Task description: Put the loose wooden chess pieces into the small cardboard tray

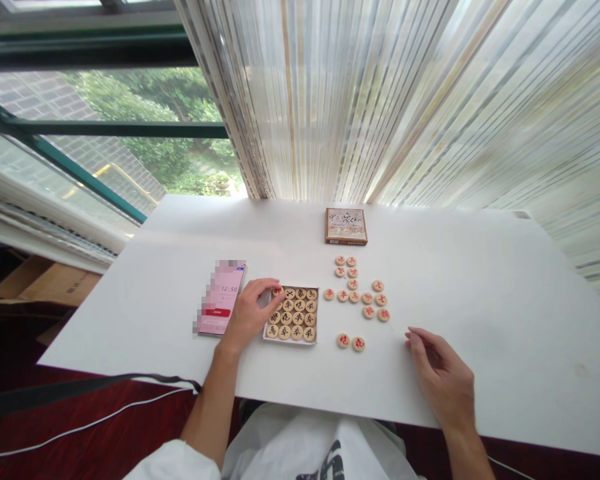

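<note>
My left hand pinches a red-marked Chinese chess piece between thumb and fingertips, over the top left corner of a shallow white box. Rows of round wooden pieces with black characters fill the box; my fingers partly hide its left column. To the right of the box lie several loose pieces with red characters, with two more red-marked pieces nearer me. My right hand rests on the table at the right, loosely curled with thumb and fingertips close together. Nothing shows in it.
A phone reading 12:50 lies left of my left hand. Behind the pieces sits a Chinese chess box lid. The white table meets a striped curtain and a window at the back. A dark strap hangs by the left front edge.
</note>
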A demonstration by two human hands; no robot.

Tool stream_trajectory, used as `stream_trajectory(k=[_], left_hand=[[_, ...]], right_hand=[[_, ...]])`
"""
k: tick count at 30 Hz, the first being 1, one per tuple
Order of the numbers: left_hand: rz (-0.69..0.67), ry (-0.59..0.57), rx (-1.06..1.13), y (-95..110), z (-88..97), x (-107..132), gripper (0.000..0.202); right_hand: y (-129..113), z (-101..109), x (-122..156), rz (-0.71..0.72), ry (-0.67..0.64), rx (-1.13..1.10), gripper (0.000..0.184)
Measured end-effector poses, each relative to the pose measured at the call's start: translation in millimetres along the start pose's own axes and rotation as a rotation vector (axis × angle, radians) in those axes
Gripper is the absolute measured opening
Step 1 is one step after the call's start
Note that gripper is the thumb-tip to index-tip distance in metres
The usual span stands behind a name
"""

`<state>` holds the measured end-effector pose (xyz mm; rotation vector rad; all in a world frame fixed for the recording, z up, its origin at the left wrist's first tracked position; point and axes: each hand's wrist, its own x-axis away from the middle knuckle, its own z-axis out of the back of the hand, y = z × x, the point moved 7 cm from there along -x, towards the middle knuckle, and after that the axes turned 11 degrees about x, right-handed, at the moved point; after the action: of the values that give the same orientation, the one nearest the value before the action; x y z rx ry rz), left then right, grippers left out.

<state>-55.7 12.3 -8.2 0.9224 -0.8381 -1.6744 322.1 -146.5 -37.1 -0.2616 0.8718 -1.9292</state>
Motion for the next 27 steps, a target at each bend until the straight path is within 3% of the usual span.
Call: stream_trajectory(k=[27], left_hand=[[-0.124,-0.002,-0.061,4.1,-3.7,3.4,0.022]], right_hand=[[-22.5,2.6,-0.3,0.155,0.034,0.068,0.022]])
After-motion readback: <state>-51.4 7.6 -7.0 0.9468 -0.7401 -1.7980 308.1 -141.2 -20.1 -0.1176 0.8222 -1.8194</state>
